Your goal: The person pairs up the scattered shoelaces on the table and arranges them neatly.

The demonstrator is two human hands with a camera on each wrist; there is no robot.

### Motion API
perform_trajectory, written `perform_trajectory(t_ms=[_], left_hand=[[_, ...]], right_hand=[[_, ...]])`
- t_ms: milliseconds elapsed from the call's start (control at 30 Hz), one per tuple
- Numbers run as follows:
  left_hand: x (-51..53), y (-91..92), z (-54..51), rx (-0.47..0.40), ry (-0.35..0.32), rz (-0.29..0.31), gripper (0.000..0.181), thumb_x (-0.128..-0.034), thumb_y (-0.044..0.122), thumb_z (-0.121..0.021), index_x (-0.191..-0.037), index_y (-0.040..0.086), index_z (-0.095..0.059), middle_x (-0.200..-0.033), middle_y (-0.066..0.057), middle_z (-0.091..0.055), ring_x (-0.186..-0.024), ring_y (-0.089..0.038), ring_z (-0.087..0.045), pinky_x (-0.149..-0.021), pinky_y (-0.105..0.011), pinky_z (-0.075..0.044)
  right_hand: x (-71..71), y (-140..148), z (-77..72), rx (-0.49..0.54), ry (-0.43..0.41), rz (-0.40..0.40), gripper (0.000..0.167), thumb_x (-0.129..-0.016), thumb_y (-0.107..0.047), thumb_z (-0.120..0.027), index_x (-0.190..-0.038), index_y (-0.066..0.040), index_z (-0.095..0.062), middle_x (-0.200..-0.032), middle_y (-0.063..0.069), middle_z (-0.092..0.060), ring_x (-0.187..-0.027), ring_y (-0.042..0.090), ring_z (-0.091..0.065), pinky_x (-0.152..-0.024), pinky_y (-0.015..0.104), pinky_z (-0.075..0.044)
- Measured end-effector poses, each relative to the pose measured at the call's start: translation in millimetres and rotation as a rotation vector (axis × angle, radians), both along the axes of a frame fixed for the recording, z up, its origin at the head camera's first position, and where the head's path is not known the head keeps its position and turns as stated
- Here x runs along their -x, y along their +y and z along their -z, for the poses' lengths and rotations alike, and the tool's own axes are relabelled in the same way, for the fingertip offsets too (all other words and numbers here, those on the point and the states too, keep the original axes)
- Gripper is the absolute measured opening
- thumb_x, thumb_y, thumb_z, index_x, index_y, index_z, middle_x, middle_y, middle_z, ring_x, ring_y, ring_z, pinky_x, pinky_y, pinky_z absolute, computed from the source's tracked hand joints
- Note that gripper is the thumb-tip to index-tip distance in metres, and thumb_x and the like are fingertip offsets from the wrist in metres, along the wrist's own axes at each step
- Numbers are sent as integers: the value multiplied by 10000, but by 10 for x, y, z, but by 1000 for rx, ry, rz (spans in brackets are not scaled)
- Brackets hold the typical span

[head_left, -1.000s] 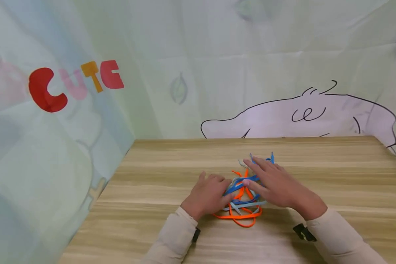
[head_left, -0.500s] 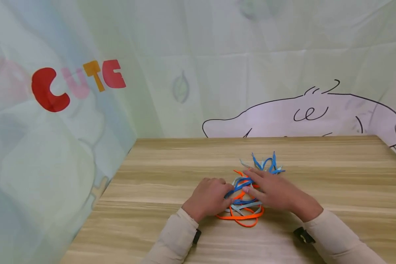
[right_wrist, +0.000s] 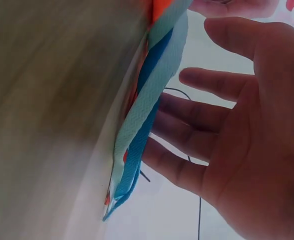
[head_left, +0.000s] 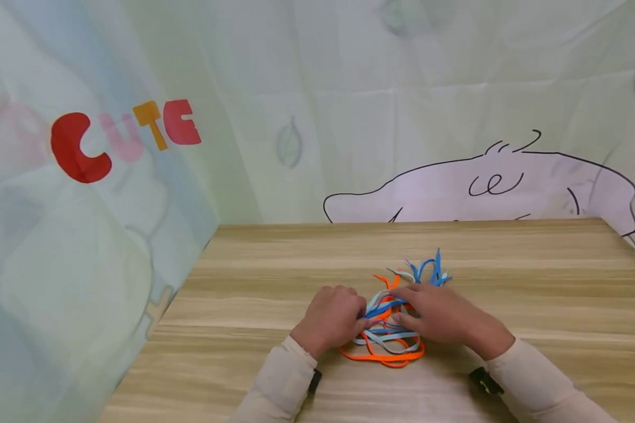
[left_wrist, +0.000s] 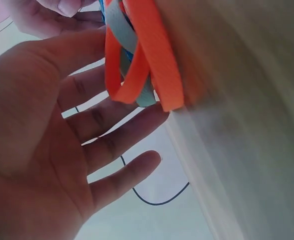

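You're at a cloth-screened spot — whether in a home or a studio, you can't tell. A wood-grain table lies under your left grip and right grip; beyond both hangs creased, pale printed cloth with a line-drawn cartoon figure and — off to their left — colourful "CUTE" lettering.

A wood-grained counter spans the lower head view, its far edge before a creased, pale green wall hanging. At ten o'clock, colourful letters read CUTE; at eleven, a faint leaf print; between two and three, a black-outlined cartoon figure. Light is soft.
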State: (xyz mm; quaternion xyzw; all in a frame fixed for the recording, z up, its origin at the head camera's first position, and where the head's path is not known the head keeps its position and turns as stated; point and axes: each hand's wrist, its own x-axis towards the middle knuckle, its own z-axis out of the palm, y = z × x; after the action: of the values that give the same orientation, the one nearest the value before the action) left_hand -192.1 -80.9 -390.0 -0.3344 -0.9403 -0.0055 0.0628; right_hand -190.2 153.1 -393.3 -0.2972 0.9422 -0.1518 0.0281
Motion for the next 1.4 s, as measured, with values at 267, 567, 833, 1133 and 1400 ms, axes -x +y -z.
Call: perform_trajectory(t_ms=[267, 567, 833, 1133, 1400], left_hand=[[3, 1, 42, -1, -1, 23, 196, -851, 271, -761, -695, 224, -654, -641, 116, -489, -612, -90, -484, -548, -277, -384], [11, -8, 13, -59, 18, 44, 127, -888, 228, -715, -768, 222, -676, -728, 113, -552, -659, -87, -544, -579, -267, -442], [14, 2, -19, -192, 38, 37, 104, -944, 251, -692, -847, 213, -701, -746, 133, -584, -667, -49, -518, -650, -255, -462], [11, -15, -27, -265, 68, 48, 63, -958, 223, -686, -915, 194, -722, -776, 135, -640, -635, -13, -517, -612, -206, -455], [15, -46, -12, -317, 84, 37, 84, -947, 184, -682, -1007, 172, -740, -916, 72, -706, -738, -72, -614, -658, -259, -512]], right_hand=[[-51, -17, -29, -26, 7, 8, 469, -973, -409, -635, -1331, -107, -624, -1227, 103, -658, -1099, 301, -636, -848, 508, -539], [-70, -29, -58, -31, 78, -49, 435, -982, -395, -617, -1264, -66, -647, -1033, 48, -702, -816, 186, -652, -711, 426, -549], [-77, -35, -91, -14, 87, -61, 403, -976, -361, -631, -1245, -61, -658, -940, 23, -703, -702, 120, -600, -664, 393, -543], [-118, -14, -97, 21, 59, -72, 228, -984, -310, -628, -1078, -109, -676, -595, -132, -460, -515, 26, -439, -504, 266, -415], [-114, -3, -109, 41, 63, -123, 120, -917, -265, -712, -837, -210, -640, -576, -150, -449, -502, 16, -419, -471, 239, -374]])
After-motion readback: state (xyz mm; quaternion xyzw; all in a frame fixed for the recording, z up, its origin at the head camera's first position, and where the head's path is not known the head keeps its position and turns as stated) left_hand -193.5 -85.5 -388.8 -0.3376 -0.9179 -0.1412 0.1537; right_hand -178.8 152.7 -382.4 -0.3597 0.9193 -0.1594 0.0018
